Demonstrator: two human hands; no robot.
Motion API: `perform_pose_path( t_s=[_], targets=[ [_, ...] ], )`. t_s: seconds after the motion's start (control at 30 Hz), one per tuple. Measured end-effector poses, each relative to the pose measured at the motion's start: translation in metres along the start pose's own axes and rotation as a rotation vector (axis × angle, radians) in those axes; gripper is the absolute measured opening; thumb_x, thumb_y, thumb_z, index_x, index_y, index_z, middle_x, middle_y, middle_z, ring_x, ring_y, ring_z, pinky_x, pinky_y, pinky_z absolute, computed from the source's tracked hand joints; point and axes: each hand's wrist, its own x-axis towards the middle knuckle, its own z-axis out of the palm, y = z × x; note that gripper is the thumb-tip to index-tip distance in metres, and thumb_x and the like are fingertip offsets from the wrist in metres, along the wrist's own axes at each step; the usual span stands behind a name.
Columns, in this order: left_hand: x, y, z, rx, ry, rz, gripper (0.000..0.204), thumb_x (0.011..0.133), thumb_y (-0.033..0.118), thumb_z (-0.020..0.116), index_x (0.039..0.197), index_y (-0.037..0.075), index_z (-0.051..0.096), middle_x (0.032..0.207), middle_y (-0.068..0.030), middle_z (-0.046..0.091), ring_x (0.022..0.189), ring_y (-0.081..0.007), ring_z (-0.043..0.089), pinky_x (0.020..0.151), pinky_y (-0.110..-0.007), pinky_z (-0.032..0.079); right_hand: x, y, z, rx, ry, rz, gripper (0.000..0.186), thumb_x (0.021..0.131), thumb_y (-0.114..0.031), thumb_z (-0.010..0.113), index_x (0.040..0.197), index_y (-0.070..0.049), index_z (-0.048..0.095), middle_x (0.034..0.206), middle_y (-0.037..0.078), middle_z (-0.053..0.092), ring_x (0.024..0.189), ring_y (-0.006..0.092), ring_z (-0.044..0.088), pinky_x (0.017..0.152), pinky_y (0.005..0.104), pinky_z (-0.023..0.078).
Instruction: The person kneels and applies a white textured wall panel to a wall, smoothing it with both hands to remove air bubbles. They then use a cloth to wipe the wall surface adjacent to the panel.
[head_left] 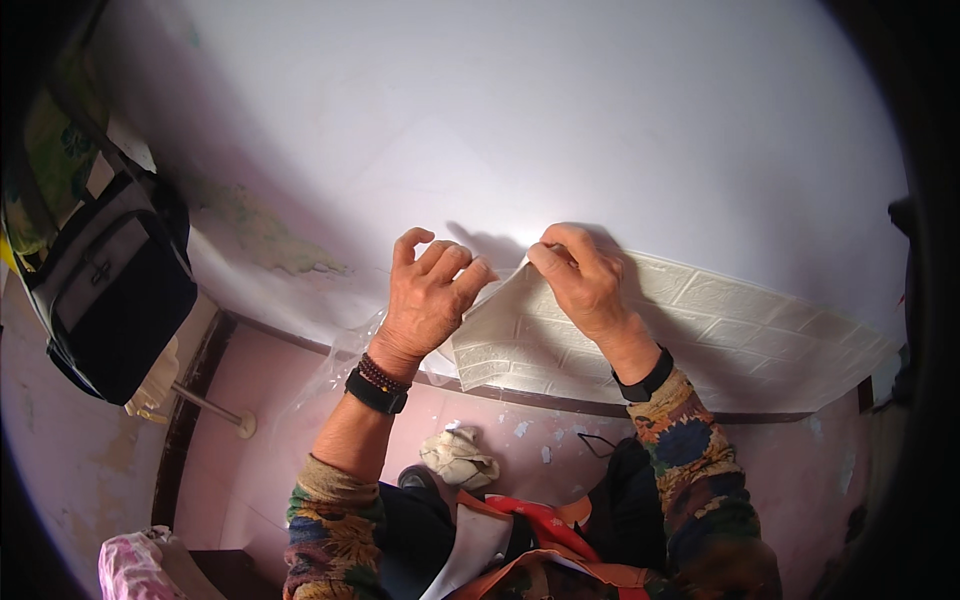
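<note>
A white brick-patterned wall panel [730, 320] lies along the lower wall, its upper left corner lifted off. My right hand [588, 285] pinches that corner between thumb and fingers. Just left of it, my left hand [428, 300] is closed, thumb against curled fingers, on the edge of a clear plastic film [345, 355]. The film passes behind my left hand and hangs down left of my wrist. Part of it near the panel's left edge is hidden by my hand.
A pale crumpled cloth [460, 457] lies on the pink floor [250, 380] with scattered white flakes. At left hangs a black and grey bag [120, 285], above a metal rod [210, 408]. A pink and white cloth [140, 568] is at lower left. The wall [265, 230] has a stained, peeling patch.
</note>
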Motion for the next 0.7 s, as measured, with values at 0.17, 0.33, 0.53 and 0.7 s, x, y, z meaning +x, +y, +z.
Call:
perform_pose_path(
  t_s=[0.17, 0.33, 0.53, 0.7],
  targets=[
    [-0.002, 0.000, 0.011, 0.064, 0.014, -0.091, 0.014, 0.075, 0.014, 0.076, 0.079, 0.014, 0.062, 0.077, 0.0023, 0.059, 0.076, -0.0158, 0.059, 0.090, -0.041, 0.039, 0.000, 0.008, 0.000, -0.126, 0.064, -0.072, 0.023, 0.075, 0.006, 0.070, 0.092, -0.009, 0.066, 0.092, 0.001, 0.060, 0.065, 0.0145, 0.063, 0.054, 0.0285, 0.053],
    [-0.014, -0.009, 0.011, 0.099, 0.077, -0.209, 0.017, 0.078, 0.008, 0.071, 0.073, 0.012, 0.055, 0.071, -0.0001, 0.052, 0.072, -0.0190, 0.055, 0.087, -0.042, 0.039, 0.001, 0.008, 0.003, -0.194, 0.101, -0.069, 0.023, 0.075, 0.005, 0.070, 0.091, -0.011, 0.065, 0.092, -0.001, 0.060, 0.064, 0.0141, 0.062, 0.054, 0.0286, 0.052],
    [-0.037, -0.017, 0.006, -0.015, 0.035, -0.468, 0.021, 0.084, 0.010, 0.071, 0.073, 0.010, 0.052, 0.068, -0.0029, 0.051, 0.070, -0.0243, 0.052, 0.085, -0.040, 0.038, 0.002, 0.006, 0.005, -0.243, 0.112, -0.071, 0.023, 0.075, 0.004, 0.071, 0.090, -0.012, 0.064, 0.092, -0.002, 0.059, 0.065, 0.0120, 0.063, 0.055, 0.0270, 0.053],
    [-0.050, -0.024, 0.004, -0.069, 0.002, -0.583, 0.025, 0.085, 0.012, 0.072, 0.073, 0.008, 0.050, 0.068, -0.0052, 0.052, 0.068, -0.0267, 0.050, 0.083, -0.038, 0.038, 0.000, 0.007, 0.003, -0.262, 0.073, -0.077, 0.021, 0.076, 0.001, 0.072, 0.091, -0.011, 0.062, 0.093, -0.002, 0.057, 0.069, 0.0094, 0.065, 0.057, 0.0258, 0.055]
  ],
)
